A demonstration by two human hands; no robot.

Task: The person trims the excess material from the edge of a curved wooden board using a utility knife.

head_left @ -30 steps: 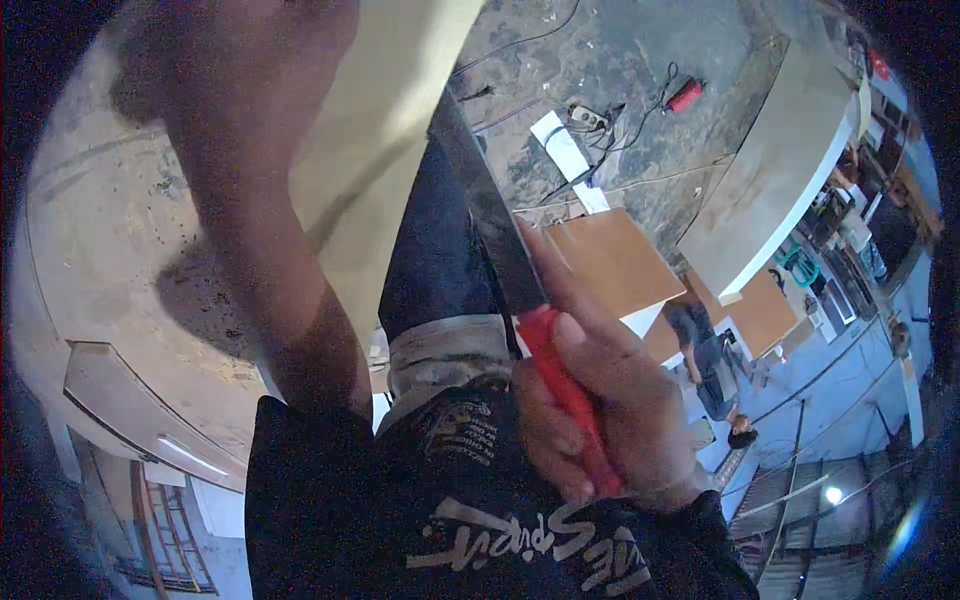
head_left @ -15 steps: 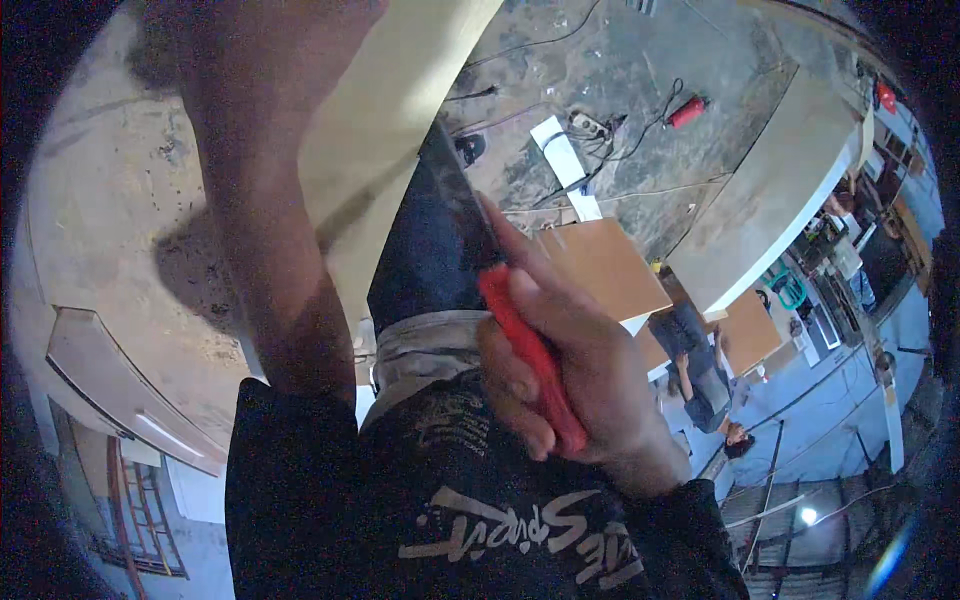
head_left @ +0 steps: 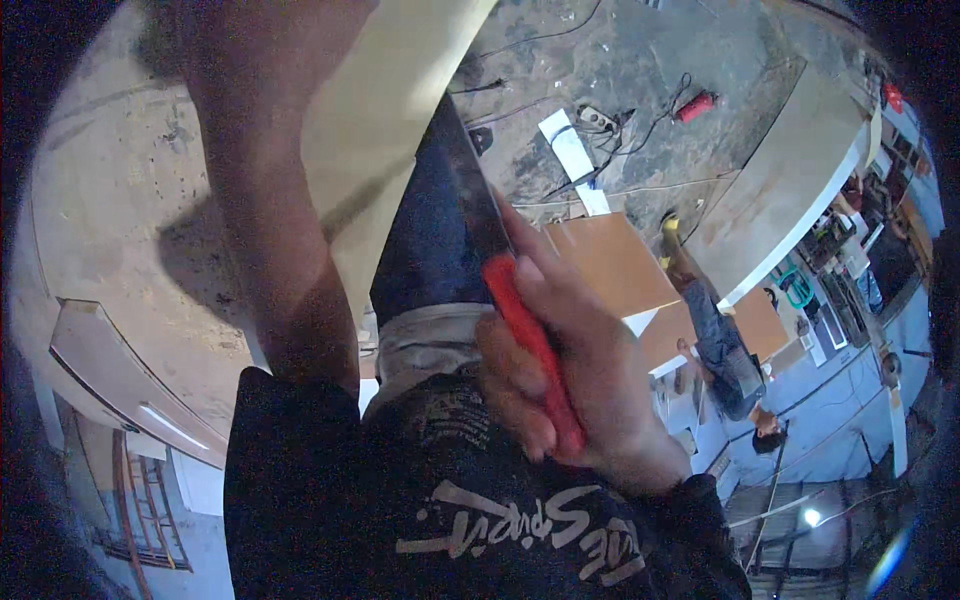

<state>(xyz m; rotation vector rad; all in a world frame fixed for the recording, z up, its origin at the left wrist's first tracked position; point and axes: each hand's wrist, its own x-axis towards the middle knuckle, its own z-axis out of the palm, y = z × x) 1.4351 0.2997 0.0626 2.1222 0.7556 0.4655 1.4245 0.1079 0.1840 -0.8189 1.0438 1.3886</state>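
My right hand [head_left: 605, 365] is wrapped round the red handle of a hand saw [head_left: 528, 345] in front of my body. Its long metal blade runs up and away, beside the edge of a pale wooden board [head_left: 375, 120]; whether the teeth touch the board cannot be made out. At the left, my left forearm stretches forward over the board to my left hand [head_left: 280, 35] at the upper edge of the picture. That hand is dark and partly cut off, so its fingers do not show.
On the floor at right are a white strip [head_left: 567, 148], a power strip [head_left: 597, 118] with cables, a red cylindrical thing [head_left: 696, 106] and brown panels [head_left: 610, 262]. A large pale panel [head_left: 790, 170] lies beyond. Another person [head_left: 725, 350] is at right.
The saw and my right hand have shifted slightly, with the handle a little higher in the picture. The other person has moved to the right, and a yellow shoe now shows.
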